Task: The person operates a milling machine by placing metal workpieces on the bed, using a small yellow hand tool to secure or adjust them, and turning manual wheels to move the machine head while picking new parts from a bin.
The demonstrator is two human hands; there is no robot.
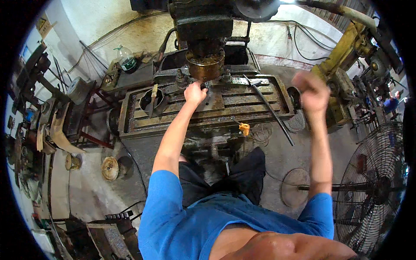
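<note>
Out over the slotted machine table point(169, 120), my left hand point(195, 94) is closed, its thumb beside a small dark part just below the round brassy cutter head point(206, 65). What the fingers hold is mostly hidden. My right hand point(313, 93) is raised past the table's right end, above a round handwheel point(294, 97), and smeared by motion. A long-handled metal wrench point(273, 112) lies slanted across the table's right side, its handle sticking out past the front edge. At the table's left rests a dark round pan point(151, 99) with a brush point(154, 93) across it.
An orange-yellow handle point(244, 128) hangs at the table's front edge. A large caged fan point(377, 186) stands at the right, its round base point(296, 187) on the floor. A clear green bottle point(125, 60) sits on the left bench. A bucket point(111, 168) stands on the floor at left.
</note>
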